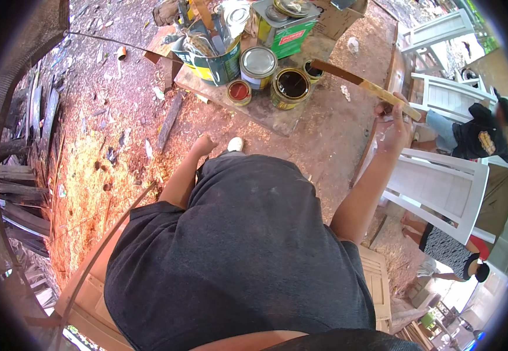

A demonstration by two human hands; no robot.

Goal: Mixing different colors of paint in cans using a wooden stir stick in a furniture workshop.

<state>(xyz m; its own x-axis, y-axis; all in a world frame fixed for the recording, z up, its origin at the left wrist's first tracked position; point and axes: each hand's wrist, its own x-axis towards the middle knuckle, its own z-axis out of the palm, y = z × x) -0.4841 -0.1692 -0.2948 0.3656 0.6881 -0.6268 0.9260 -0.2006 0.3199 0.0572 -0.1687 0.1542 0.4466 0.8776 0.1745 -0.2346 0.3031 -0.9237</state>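
My right hand [397,126] grips a long flat wooden stick [382,93] with a dark brown far part. It is raised right of a low worktable [277,120]. On that table stand an open can of red liquid [239,90], a larger can of dark liquid [289,85], a smaller dark can [313,68], a lidded can [258,61], a rectangular green-labelled tin [286,35] and a bucket of tools [204,67]. My left hand [205,144] hangs low left of my body, fingers curled, with nothing visible in them.
Two other people [479,131] [447,251] are among white panelled doors [435,181] on the right. Charred-looking planks [26,187] are piled left, beside shavings on the ground [84,193]. A loose wood strip [169,120] lies near the table. Brown wooden panels [371,275] lean behind me.
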